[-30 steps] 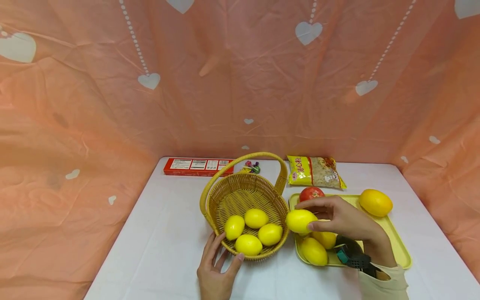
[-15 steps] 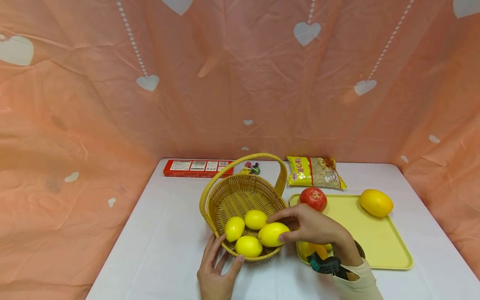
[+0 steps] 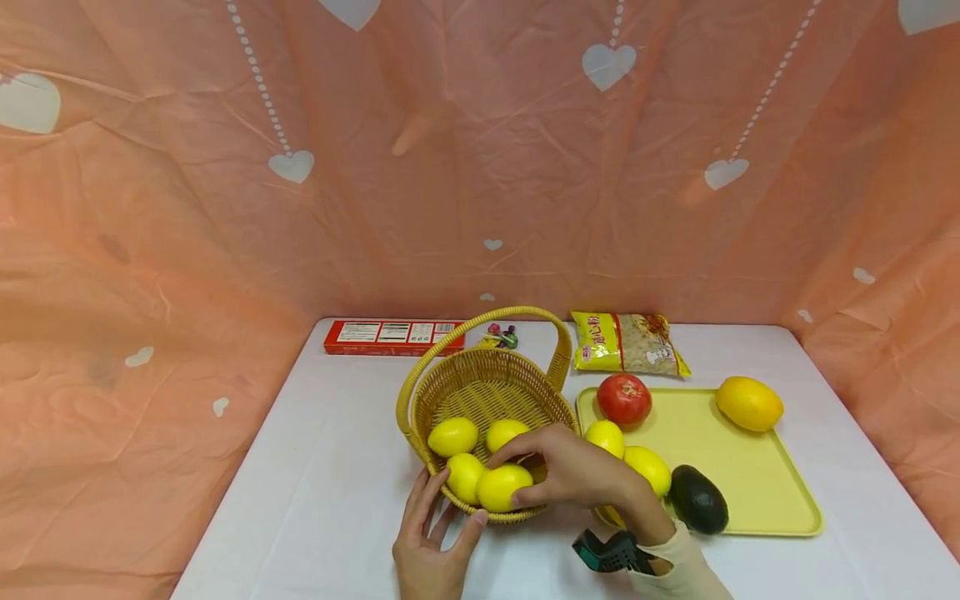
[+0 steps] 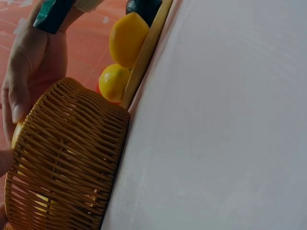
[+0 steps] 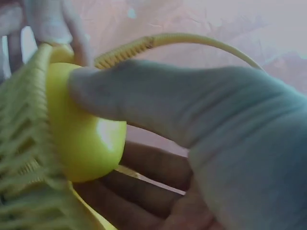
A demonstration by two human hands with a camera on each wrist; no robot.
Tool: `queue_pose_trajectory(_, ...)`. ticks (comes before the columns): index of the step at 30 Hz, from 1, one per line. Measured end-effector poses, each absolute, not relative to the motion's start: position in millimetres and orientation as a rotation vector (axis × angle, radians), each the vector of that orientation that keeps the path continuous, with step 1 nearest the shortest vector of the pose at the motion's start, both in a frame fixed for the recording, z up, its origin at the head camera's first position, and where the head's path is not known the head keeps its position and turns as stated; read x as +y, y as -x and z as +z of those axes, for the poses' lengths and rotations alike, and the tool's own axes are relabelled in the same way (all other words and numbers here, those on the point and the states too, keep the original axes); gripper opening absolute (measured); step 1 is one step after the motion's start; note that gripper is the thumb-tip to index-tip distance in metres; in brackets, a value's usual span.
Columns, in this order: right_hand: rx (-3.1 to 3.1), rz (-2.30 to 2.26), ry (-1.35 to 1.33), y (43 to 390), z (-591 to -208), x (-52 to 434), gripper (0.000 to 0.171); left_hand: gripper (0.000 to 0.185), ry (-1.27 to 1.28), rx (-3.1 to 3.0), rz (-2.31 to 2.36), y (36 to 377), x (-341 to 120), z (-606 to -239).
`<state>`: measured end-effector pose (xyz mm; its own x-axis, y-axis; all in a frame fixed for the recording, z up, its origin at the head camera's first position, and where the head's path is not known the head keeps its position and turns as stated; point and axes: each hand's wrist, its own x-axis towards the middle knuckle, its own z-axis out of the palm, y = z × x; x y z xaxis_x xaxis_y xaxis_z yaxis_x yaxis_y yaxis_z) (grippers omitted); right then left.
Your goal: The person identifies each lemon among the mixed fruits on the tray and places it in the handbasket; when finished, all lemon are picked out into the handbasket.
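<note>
Four lemons in the wicker basket (image 3: 487,392), centre of the counter (image 3: 300,467). Left hand (image 3: 431,550): fingers straight, flat against the basket's near wall, apparently steadying it. Right hand (image 3: 577,475): fingers and thumb curled round one lemon (image 3: 501,486), held low at the basket's front edge. Right of it, yellow tray (image 3: 750,492): two lemons, tomato (image 3: 624,398), avocado (image 3: 697,498).
</note>
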<state>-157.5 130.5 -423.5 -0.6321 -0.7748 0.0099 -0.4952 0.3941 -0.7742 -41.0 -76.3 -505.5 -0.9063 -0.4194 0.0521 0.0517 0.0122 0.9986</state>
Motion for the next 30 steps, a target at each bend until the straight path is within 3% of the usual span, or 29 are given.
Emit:
queue_pose_trajectory(11,2.177,-1.419,0.977,161.4,-424.2,149.8,0.04,0.068,-0.409,-1.981,-1.946,40.3,-76.7,-505.0)
queue_pose_trajectory(30,2.337,-1.668,0.632,140.9,-440.8,274.2,0.038,0.068,-0.416,-1.98,-1.986,38.9,-77.4,-498.9)
